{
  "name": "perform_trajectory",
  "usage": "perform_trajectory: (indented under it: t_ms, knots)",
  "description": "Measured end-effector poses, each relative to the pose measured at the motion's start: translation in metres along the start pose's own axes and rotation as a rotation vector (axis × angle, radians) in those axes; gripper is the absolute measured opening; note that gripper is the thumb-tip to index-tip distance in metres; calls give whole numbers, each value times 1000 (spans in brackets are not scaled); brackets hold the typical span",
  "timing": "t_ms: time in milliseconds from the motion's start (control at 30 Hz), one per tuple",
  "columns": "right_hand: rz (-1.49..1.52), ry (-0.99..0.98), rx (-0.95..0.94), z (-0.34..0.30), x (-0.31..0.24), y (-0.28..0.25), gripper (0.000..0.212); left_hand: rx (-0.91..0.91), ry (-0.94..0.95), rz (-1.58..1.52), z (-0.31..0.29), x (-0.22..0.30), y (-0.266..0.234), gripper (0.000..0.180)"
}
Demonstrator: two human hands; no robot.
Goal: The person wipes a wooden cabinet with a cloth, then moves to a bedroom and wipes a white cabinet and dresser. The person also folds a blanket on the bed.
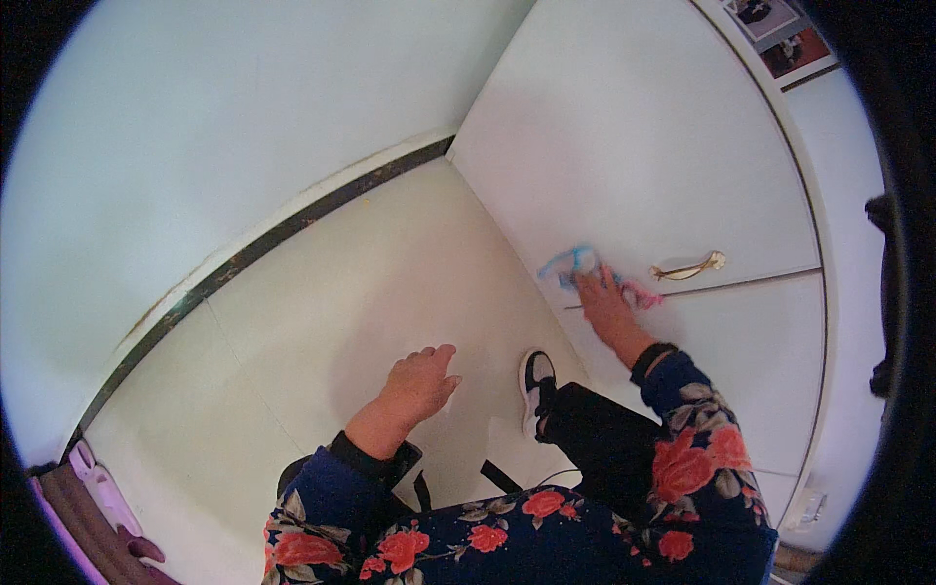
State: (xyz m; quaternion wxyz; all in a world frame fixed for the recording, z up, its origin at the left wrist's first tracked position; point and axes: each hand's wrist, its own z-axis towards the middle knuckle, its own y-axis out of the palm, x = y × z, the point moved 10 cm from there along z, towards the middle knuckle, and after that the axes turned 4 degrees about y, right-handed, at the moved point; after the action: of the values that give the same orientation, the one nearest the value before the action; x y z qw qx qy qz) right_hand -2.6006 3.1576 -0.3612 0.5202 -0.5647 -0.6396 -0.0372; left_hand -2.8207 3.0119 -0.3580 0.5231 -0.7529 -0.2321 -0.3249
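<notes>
My right hand point(608, 304) presses a crumpled cloth point(582, 261) in blue, white and pink against the white cabinet front point(624, 166). Parts of the cloth stick out on both sides of the fingers, and motion blurs it a little. Just to the right of that hand is a gold-coloured curved handle point(688, 267), which the fingers do not touch. My left hand point(417, 382) hangs over the pale floor with nothing in it, its fingers loosely bent and the thumb apart from them.
A white wall with a dark baseboard point(292, 226) runs along the left and meets the cabinet in a corner. My shoe point(536, 385) stands close to the cabinet's foot. Pink and brown items point(107, 492) lie at the lower left. Framed pictures point(792, 49) are at the top right.
</notes>
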Motion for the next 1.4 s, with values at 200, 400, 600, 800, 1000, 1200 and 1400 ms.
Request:
perform_trajectory:
  t_ms: [200,400,600,800,1000,1200,1400]
  knots:
    - [-56,232,246,96,79,-87,47,-51,-42,2,-4,0,-3,39]
    - [-71,164,163,90,27,-29,43,-100,-33,-55,1,10,0,41]
    - [155,-6,-102,-12,-26,44,44,-62,70,-21,17,28,8,41]
    - [318,286,146,-91,76,-16,44,-204,69,-8,31,38,36,42]
    - [39,688,314,-204,179,-76,46,-198,191,-49,53,65,58,41]
    - [-49,868,430,-271,244,-134,49,-265,365,-117,49,106,96,42]
    - [-36,899,497,-247,222,-127,46,-408,245,78,18,90,103,43]
